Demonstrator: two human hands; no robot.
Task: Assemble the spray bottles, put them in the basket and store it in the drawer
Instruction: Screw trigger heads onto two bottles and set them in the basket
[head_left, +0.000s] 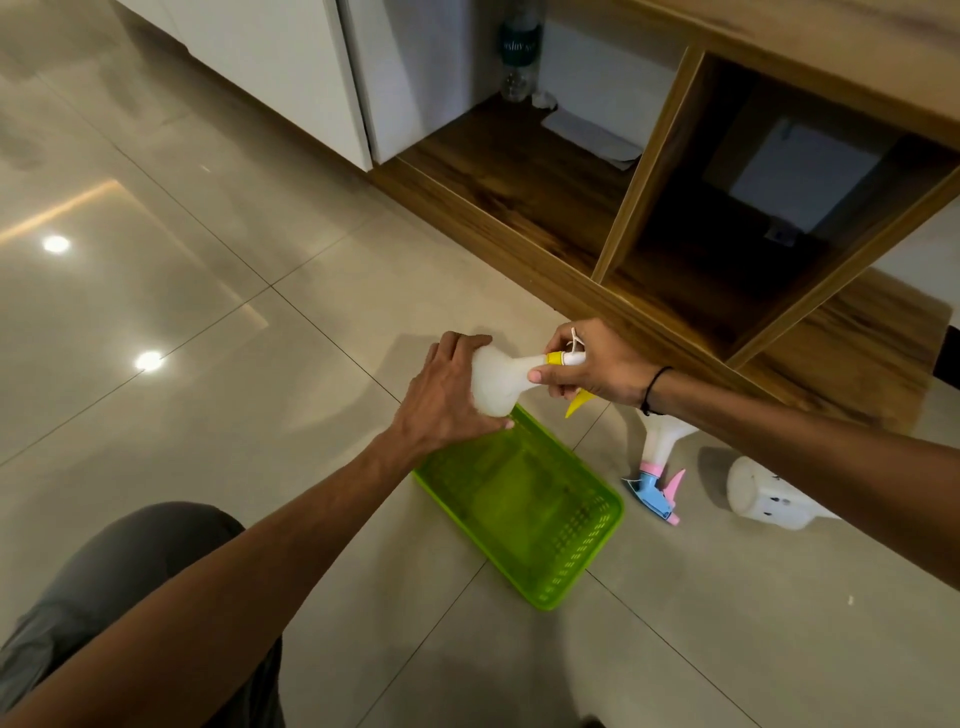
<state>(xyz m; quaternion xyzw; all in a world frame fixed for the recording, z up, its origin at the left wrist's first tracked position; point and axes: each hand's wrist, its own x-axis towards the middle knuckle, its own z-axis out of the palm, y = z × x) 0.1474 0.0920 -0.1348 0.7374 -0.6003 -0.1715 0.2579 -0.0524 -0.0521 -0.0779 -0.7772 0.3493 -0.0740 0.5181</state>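
My left hand (447, 395) grips the body of a white spray bottle (501, 376), held on its side above the floor. My right hand (597, 364) grips its yellow-and-white spray head (563, 358) at the neck; the yellow trigger (578, 404) points down. Just below lies the green plastic basket (524, 504), with nothing in it. To the right, a second white bottle with a pink and blue spray head (657, 483) lies on the tiles. A third white bottle body (769, 493) lies beside it, partly hidden by my right forearm.
A low wooden cabinet (675, 223) with open compartments stands beyond the hands. A clear water bottle (517, 52) and a white paper (592, 137) sit in its left bay. White cabinet doors (291, 67) stand at the back left. My knee (130, 561) is at the lower left.
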